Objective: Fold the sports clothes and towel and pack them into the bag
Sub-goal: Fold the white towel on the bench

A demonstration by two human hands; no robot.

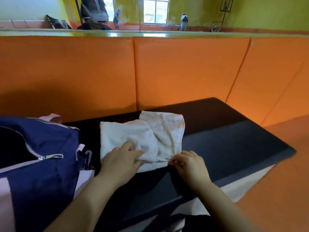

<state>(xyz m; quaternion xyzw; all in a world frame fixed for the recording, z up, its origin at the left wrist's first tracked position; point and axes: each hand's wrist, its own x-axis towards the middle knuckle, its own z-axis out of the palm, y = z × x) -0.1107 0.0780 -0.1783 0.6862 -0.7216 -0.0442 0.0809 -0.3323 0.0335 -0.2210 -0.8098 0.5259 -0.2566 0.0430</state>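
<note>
No text, label, brand, number or sign legible anywhere in the view. Checked the navy-and-pink duffel bag (50,139): plain fabric, bare zip pulls. Checked the white towel (130,134): only a woven pinkish band, no lettering (too soft to make out any pattern). Orange wall pads (184,72) are unmarked.

Setting: gym or sports hall. Evidence: orange padded wall panels (184,69) along the lower wall. Above them is a wall mirror (200,14), which reflects yellow walls (267,12), a window (155,10) and a basketball hoop stand (226,7). A black padded platform (225,136) sits against the panels, beside orange flooring (284,164). A navy-and-pink sports bag (50,148) lies on the platform.
</note>
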